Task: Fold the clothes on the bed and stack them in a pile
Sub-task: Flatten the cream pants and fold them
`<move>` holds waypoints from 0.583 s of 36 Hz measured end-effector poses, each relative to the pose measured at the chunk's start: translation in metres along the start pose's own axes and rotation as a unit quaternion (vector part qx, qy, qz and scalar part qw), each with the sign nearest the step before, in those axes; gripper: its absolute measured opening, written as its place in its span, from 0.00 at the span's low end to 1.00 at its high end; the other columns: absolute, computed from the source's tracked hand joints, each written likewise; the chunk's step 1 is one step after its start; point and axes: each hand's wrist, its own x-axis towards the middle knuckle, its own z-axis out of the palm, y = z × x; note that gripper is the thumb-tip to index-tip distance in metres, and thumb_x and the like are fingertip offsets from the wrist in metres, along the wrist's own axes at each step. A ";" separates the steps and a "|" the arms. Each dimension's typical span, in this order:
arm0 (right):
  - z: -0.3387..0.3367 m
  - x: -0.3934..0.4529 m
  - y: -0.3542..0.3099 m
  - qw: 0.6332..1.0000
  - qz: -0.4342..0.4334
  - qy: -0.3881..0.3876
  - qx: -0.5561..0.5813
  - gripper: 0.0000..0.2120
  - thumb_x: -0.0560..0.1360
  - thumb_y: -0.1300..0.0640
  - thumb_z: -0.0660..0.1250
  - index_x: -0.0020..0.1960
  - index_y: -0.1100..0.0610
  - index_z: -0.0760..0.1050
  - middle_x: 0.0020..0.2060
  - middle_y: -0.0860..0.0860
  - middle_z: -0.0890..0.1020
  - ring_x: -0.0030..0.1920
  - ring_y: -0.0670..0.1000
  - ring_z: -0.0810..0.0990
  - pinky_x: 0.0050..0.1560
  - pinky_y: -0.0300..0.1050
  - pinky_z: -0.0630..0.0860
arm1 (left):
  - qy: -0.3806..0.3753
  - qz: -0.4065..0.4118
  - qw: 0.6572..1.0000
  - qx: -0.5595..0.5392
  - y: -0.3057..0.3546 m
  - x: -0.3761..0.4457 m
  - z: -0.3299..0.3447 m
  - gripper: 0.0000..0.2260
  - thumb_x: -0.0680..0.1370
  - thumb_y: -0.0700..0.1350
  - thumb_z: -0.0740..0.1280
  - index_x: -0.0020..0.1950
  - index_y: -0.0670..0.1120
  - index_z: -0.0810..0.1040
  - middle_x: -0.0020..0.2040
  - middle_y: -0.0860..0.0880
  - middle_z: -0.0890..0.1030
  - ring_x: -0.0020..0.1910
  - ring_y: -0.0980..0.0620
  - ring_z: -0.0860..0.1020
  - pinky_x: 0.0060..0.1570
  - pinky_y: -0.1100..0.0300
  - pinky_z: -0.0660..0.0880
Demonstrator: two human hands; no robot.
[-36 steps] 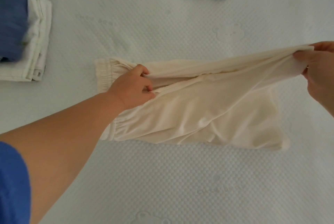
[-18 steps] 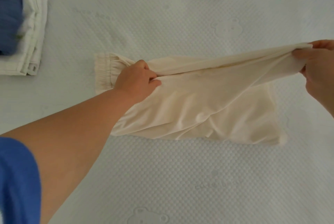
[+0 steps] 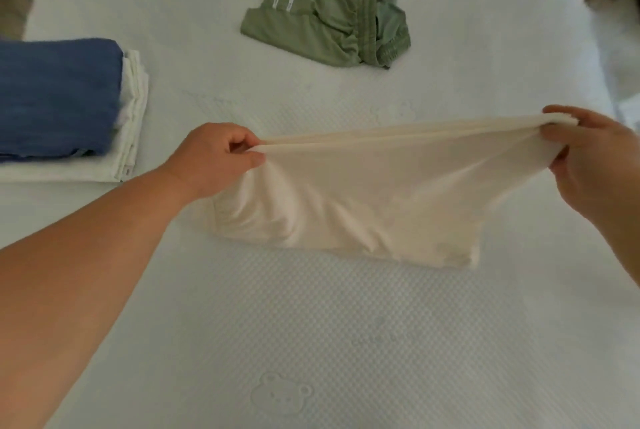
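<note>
While pinched taut, cream garment (image 3: 363, 193) edge between left hand (image 3: 214, 158), right hand (image 3: 595, 158).

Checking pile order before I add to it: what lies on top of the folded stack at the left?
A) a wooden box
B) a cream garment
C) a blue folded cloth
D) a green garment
C: the blue folded cloth lies on the white folded items of that stack.
</note>
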 end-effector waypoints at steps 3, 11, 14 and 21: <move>-0.017 -0.019 -0.025 0.999 -0.012 -0.041 0.029 0.15 0.73 0.71 0.61 0.40 0.52 0.77 0.28 0.43 0.79 0.29 0.40 0.76 0.31 0.33 0.71 | -0.018 -0.001 1.000 -0.020 0.010 -0.020 -0.024 0.04 0.72 0.44 0.72 0.42 0.52 0.79 0.40 0.52 0.79 0.39 0.53 0.76 0.39 0.65 0.69; -0.058 -0.072 -0.055 0.992 -0.023 -0.115 0.052 0.20 0.73 0.70 0.60 0.33 0.51 0.81 0.30 0.44 0.78 0.33 0.43 0.76 0.33 0.34 0.72 | -0.007 -0.001 0.996 -0.083 0.041 -0.082 -0.060 0.12 0.72 0.42 0.72 0.49 0.57 0.75 0.40 0.55 0.77 0.35 0.63 0.75 0.37 0.74 0.69; -0.075 -0.093 -0.053 0.990 -0.022 -0.135 0.045 0.20 0.74 0.70 0.59 0.33 0.51 0.81 0.30 0.44 0.79 0.34 0.42 0.77 0.34 0.34 0.74 | -0.002 -0.007 1.000 -0.030 0.053 -0.111 -0.064 0.09 0.71 0.45 0.73 0.46 0.59 0.79 0.40 0.61 0.79 0.38 0.66 0.75 0.37 0.72 0.67; -0.121 -0.149 -0.045 0.986 -0.002 -0.165 0.008 0.17 0.73 0.68 0.60 0.36 0.51 0.81 0.32 0.45 0.79 0.34 0.44 0.78 0.33 0.34 0.74 | -0.038 -0.042 0.997 -0.050 0.065 -0.186 -0.066 0.08 0.68 0.44 0.75 0.35 0.58 0.80 0.33 0.61 0.81 0.33 0.66 0.76 0.36 0.67 0.67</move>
